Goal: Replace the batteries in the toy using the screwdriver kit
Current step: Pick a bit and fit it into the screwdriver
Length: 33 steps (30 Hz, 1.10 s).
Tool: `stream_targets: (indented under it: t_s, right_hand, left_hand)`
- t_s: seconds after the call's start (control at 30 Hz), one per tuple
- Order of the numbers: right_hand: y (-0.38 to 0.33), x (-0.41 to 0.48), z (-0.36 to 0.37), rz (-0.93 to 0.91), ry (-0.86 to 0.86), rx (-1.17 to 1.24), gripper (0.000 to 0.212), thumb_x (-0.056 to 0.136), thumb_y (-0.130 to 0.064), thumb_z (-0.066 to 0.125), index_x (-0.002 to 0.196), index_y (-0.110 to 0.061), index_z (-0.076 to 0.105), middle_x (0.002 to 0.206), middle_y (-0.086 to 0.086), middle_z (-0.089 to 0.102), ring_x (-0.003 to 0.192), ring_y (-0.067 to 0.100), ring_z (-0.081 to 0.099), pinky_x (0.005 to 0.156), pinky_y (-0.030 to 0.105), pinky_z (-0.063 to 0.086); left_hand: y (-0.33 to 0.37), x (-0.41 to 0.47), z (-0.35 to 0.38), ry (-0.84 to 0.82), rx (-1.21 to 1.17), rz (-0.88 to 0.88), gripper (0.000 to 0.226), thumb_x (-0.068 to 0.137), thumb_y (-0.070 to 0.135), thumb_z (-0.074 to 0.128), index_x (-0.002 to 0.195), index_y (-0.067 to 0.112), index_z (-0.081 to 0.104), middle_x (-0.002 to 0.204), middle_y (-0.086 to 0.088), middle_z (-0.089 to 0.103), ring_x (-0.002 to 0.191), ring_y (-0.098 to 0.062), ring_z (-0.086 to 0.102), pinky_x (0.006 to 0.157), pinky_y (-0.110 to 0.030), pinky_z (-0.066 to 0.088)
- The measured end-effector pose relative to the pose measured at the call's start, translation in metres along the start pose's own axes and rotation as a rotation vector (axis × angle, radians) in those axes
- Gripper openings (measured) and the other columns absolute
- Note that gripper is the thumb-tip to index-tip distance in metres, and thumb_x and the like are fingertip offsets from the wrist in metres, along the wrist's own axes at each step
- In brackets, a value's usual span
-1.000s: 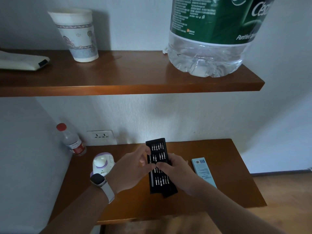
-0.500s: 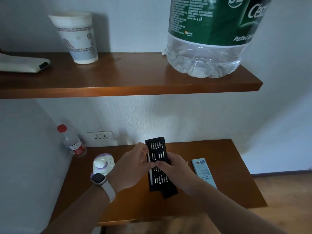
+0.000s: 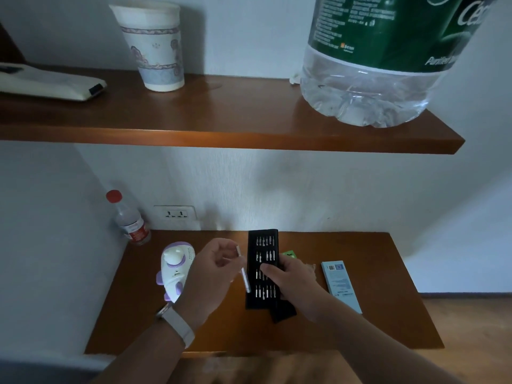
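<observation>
Holding a slim silver driver handle [image 3: 243,273], the left hand [image 3: 213,275] has its fingers [image 3: 225,263] curled round the shaft. It sits just left of the black kit tray [image 3: 261,261]. The right hand [image 3: 296,284] grips the tray's right edge, thumb laid across the bit rows, steadying it above the surface [image 3: 360,322].

Progress, as judged: early. The handle is out of the tray, but whether a bit is fitted in its tip cannot be told. The toy [image 3: 175,270], white and purple, lies on the surface just left of the left hand, and neither hand touches it. Its battery cover is not visible from this angle. Outstanding work appears to be choosing and seating a bit, undoing the cover screw, swapping the cells and closing up.

Containers:
- The kit tray is open and holds four rows of small metal bits, with gaps in the middle rows.
- A black sleeve [image 3: 284,314] lies under the tray's near end, apparently empty.
- A blue box [image 3: 342,284] lies shut, right of the right hand. Its contents are unseen, possibly the new batteries.
- A green packet [image 3: 289,254] behind the right hand is mostly hidden.
</observation>
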State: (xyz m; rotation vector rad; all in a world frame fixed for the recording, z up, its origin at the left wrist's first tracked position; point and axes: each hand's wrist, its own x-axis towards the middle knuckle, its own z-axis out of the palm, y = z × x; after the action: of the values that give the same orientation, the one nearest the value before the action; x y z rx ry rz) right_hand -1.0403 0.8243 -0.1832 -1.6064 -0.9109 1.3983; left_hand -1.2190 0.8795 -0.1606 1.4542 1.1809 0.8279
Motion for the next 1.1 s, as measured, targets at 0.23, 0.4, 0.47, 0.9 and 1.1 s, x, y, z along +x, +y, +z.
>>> stream_targets:
  t_s: [0.23,0.4,0.47,0.9,1.1]
  right_hand:
    - [0.048,0.037,0.02,0.189,-0.055,-0.196,0.01,0.097,-0.035,0.061,0.095,-0.028,0.068,0.085,-0.005,0.072,0.066,0.004,0.07,0.05,0.015,0.048]
    - [0.087,0.069,0.039,0.259,-0.095,-0.287,0.008,0.098,-0.036,0.06,0.096,-0.032,0.066,0.099,-0.001,0.07,0.09,0.016,0.069,0.069,0.028,0.051]
    - [0.099,0.081,0.045,0.282,-0.097,-0.298,0.006,0.097,-0.035,0.06,0.097,-0.033,0.066,0.1,-0.003,0.071,0.091,0.015,0.068,0.07,0.028,0.051]
    - [0.136,0.12,0.062,0.361,0.06,-0.539,0.02,0.098,-0.04,0.058,0.095,-0.021,0.056,0.089,0.001,0.064,0.075,0.015,0.062,0.056,0.025,0.046]
    - [0.122,0.106,0.057,0.435,0.209,-0.457,0.018,0.1,-0.028,0.052,0.086,-0.017,0.047,0.074,0.001,0.045,0.061,0.015,0.043,0.054,0.029,0.037]
  left_hand:
    - [-0.02,-0.01,-0.032,0.043,-0.125,-0.123,0.019,0.089,0.012,0.07,0.1,0.028,0.07,0.089,0.006,0.076,0.079,-0.008,0.071,0.061,-0.019,0.056]
    - [-0.034,-0.016,-0.053,0.053,-0.151,-0.184,0.017,0.09,0.014,0.068,0.1,0.027,0.071,0.091,0.004,0.077,0.082,-0.011,0.071,0.063,-0.019,0.057]
    - [-0.04,-0.017,-0.059,0.056,-0.161,-0.196,0.017,0.09,0.015,0.068,0.102,0.027,0.071,0.092,0.006,0.077,0.085,-0.01,0.071,0.061,-0.017,0.055]
    - [-0.056,-0.005,-0.082,0.051,-0.205,-0.237,0.033,0.091,0.013,0.068,0.092,0.045,0.071,0.094,0.007,0.078,0.092,-0.012,0.073,0.063,-0.019,0.057]
    - [-0.049,-0.001,-0.08,0.03,-0.22,-0.239,0.029,0.09,0.011,0.068,0.09,0.039,0.073,0.092,0.006,0.077,0.089,-0.011,0.073,0.061,-0.017,0.055]
